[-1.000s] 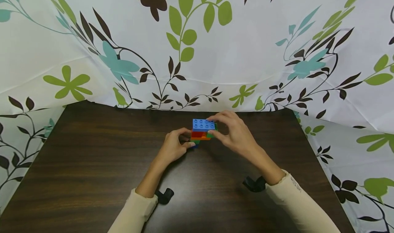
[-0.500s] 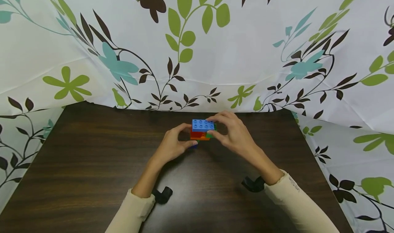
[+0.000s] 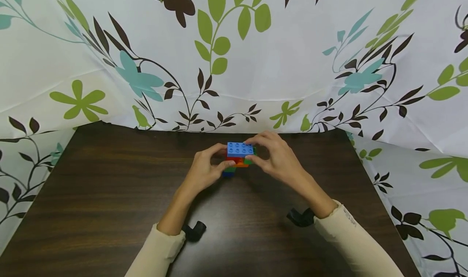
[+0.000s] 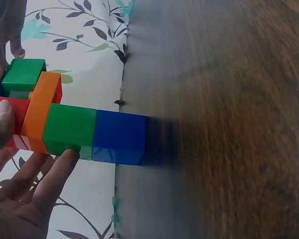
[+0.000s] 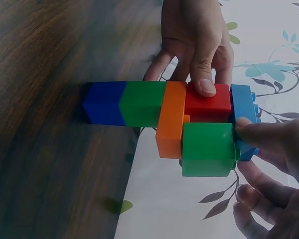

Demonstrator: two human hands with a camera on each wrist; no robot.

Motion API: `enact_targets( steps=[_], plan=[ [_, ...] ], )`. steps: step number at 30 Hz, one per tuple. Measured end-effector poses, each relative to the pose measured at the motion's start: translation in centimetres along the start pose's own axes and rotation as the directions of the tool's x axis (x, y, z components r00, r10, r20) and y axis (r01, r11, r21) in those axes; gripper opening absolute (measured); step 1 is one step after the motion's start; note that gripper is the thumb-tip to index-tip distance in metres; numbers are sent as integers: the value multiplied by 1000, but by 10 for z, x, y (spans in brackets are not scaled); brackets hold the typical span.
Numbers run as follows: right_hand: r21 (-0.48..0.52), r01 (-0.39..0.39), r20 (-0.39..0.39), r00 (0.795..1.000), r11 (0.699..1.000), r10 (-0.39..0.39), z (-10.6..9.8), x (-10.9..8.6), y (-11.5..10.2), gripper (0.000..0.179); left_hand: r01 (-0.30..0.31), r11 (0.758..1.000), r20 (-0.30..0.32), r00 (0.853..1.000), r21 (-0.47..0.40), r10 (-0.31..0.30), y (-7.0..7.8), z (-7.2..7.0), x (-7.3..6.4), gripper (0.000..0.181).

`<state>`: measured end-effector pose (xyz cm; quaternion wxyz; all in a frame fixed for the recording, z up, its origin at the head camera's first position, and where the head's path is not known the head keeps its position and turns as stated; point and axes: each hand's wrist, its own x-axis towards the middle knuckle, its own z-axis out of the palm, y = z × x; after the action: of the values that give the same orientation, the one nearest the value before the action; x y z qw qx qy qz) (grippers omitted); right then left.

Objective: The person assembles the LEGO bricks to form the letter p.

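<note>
A stack of toy building bricks stands on the table. In the right wrist view, a dark blue brick (image 5: pixel 104 103) forms its base, below a green brick (image 5: pixel 143 103) and a flat orange brick (image 5: pixel 170 124). Side by side over the orange one are a red brick (image 5: pixel 214 102) and a second green brick (image 5: pixel 208 149). A flat light blue brick (image 3: pixel 239 149) lies across the top; whether it is pressed fully down I cannot tell. My left hand (image 3: pixel 202 171) grips the red brick, thumb on its near face. My right hand (image 3: pixel 283 159) pinches the light blue brick's right end.
The dark wooden table (image 3: pixel 109 204) stretches around the stack. Behind it hangs a white cloth (image 3: pixel 278 66) with printed leaves and flowers. A black mount sticks out from each sleeve (image 3: pixel 157 248) above the table.
My left thumb has moved up from the lower bricks to the red brick, baring the green and dark blue ones. My right hand keeps its pinch on the light blue brick.
</note>
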<state>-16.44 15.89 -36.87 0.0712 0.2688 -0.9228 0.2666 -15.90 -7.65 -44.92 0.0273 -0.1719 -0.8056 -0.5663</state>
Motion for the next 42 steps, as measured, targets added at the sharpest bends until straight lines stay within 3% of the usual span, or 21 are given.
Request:
enact_targets(
  steps=[5, 18, 25, 38, 42],
  plan=[
    [-19, -6, 18, 1000, 1000, 7, -3, 1, -1, 37, -25, 999, -17, 1000, 38, 26, -1, 1, 1, 34],
    [-31, 16, 51, 999, 999, -15, -9, 5, -2, 38, -3, 999, -2, 1000, 39, 3, 1, -1, 3, 32],
    [-53, 5, 48, 999, 999, -3, -7, 6, -6, 37, -19, 999, 5, 1000, 42, 19, 2, -1, 3, 30],
    [-70, 11, 82, 997, 997, -5, -9, 7, -9, 37, 23, 998, 29, 999, 60, -24, 3, -1, 3, 24],
    [-100, 19, 81, 997, 995, -10, -9, 7, -10, 36, 6, 998, 25, 1000, 65, -8, 3, -1, 3, 25]
  ],
)
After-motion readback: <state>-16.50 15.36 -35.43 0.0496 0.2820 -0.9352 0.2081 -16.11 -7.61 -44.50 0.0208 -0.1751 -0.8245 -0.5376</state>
